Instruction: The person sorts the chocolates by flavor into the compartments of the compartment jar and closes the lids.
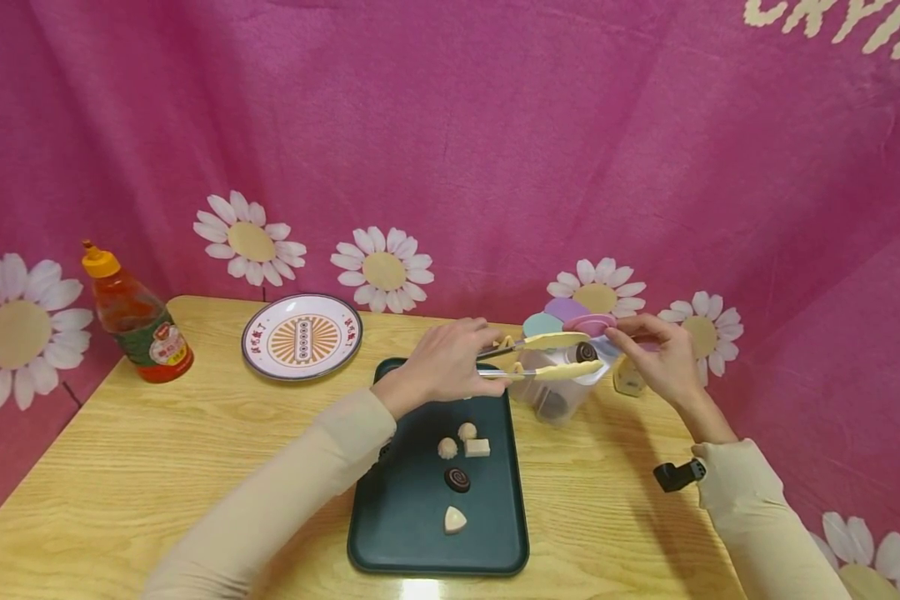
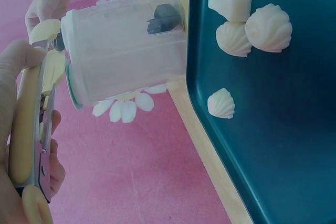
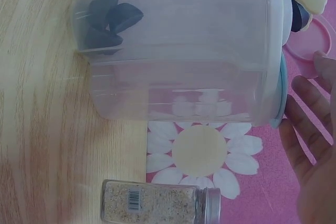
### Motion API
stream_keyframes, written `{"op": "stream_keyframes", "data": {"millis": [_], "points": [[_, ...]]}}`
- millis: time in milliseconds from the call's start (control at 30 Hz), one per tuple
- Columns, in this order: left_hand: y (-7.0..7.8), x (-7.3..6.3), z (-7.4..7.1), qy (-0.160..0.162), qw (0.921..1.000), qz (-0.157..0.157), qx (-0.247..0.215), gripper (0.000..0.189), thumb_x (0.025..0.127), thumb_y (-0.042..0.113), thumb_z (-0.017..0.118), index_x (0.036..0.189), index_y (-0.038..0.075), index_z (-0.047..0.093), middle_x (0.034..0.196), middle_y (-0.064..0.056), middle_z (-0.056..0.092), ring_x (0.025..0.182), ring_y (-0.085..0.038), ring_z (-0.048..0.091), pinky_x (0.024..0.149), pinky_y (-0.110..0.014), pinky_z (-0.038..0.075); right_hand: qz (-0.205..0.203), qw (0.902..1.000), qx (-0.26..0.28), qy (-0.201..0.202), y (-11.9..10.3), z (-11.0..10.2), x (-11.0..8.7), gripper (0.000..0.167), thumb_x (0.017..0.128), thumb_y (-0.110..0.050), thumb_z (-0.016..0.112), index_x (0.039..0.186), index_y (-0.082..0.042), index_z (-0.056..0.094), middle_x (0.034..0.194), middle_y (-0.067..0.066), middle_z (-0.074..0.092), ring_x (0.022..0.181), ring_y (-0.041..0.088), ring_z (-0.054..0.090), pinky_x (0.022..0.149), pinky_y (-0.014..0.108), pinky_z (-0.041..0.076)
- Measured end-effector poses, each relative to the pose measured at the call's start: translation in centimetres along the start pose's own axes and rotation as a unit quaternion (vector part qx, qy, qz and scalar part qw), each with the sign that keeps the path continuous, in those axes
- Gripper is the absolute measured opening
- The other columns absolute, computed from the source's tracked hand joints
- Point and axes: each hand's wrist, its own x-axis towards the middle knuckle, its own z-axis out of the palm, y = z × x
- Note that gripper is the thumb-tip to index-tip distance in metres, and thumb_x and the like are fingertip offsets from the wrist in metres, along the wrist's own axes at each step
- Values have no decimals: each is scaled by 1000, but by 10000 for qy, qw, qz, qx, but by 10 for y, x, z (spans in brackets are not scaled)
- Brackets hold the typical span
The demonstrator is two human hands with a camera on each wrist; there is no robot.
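Observation:
My left hand [image 1: 450, 362] grips a pair of tongs [image 1: 558, 341] with cream tips. Between the tips sits a dark chocolate with a swirl [image 1: 586, 353], held over the mouth of a clear plastic container [image 2: 126, 56]. Dark pieces [image 3: 113, 22] lie at the container's bottom. My right hand [image 1: 660, 358] pinches the raised pink lid [image 1: 594, 322] at its edge; teal [image 1: 542, 326] and purple [image 1: 566, 309] lids are beside it. On the dark green tray [image 1: 420, 537] are a dark oval chocolate [image 1: 457, 479], a white triangular piece [image 1: 454, 520], a white block [image 2: 229, 2] and white shell-shaped pieces [image 2: 269, 28].
A round white plate [image 1: 257, 342] with an orange print lies at the back left. Left of it stands a red sauce bottle [image 1: 146, 329] with a yellow cap. A small seasoning jar [image 3: 152, 203] stands right of the container. A pink curtain [image 1: 450, 150] hangs behind the wooden table [image 1: 217, 450].

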Motion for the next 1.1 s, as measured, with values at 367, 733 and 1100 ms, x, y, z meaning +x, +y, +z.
{"op": "stream_keyframes", "data": {"millis": [367,733,1100], "points": [[-3,-10,-4,-113,9999,-119,24,63,85,48,83,138,16,68,123,-4,72,93,-15,62,78,-30,54,46,9999,119,-42,0,1,-1,13,91,2,78,103,4,78,91,-27,73,80,-12,67,76,6,51],[-14,-48,-22,-55,9994,-47,331,57,82,47,85,129,17,72,110,-2,72,86,-13,59,68,-26,48,-35,10000,87,4,-2,1,-1,12,88,4,79,101,3,78,91,-32,70,80,-13,66,78,6,51],[-29,-108,-28,-151,9988,-25,460,54,79,45,87,121,13,75,98,0,69,77,-9,52,63,-20,40,7,10000,63,-9,-2,1,1,14,88,5,80,101,4,78,91,-35,69,81,-13,66,78,6,51]]}}
